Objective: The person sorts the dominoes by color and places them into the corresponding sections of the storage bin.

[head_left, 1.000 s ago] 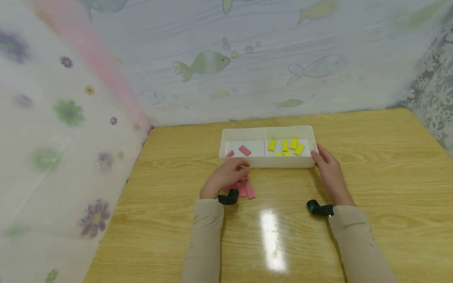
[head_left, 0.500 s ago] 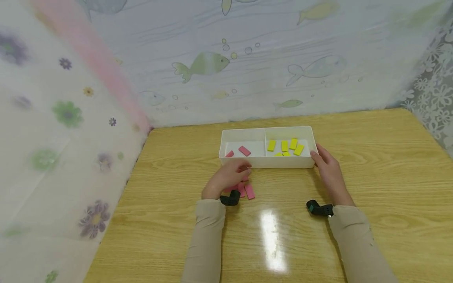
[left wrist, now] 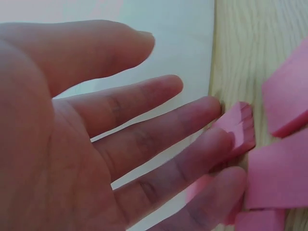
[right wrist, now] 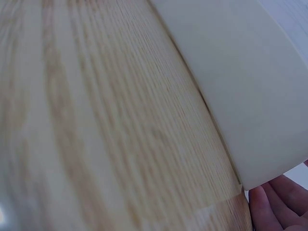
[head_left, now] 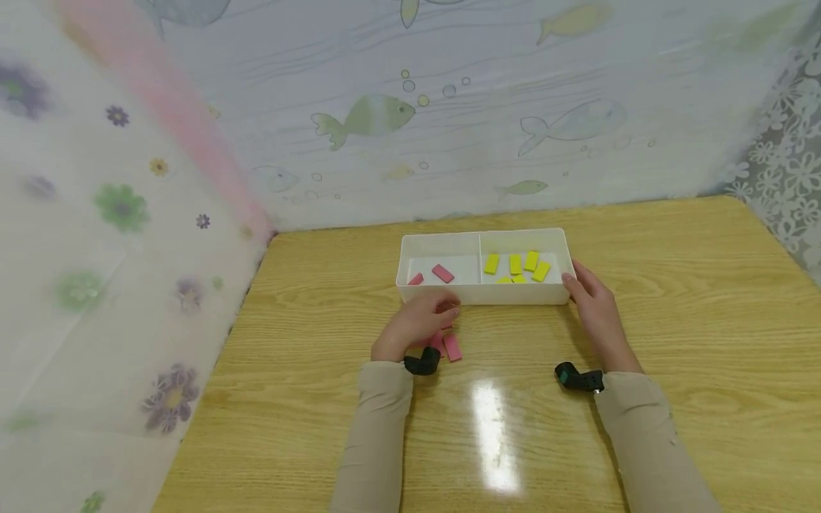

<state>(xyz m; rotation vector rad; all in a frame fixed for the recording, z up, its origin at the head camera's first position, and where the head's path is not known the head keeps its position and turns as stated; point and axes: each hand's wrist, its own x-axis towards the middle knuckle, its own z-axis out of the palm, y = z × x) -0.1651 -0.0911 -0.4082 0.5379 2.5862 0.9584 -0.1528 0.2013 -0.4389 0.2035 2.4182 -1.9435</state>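
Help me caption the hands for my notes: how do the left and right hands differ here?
The left hand holds nothing, its fingers extended near loose pink pieces; the right hand grips the white box. The left hand is in front of the box's left compartment; the right hand is at its right end, by the yellow pieces. Both have beige sleeves and black wrist devices.

Box (head_left: 507, 295) on table (head_left: 288, 370), blocks (head_left: 516, 264) in both compartments (head_left: 442, 246), more blocks (head_left: 452, 348) before it
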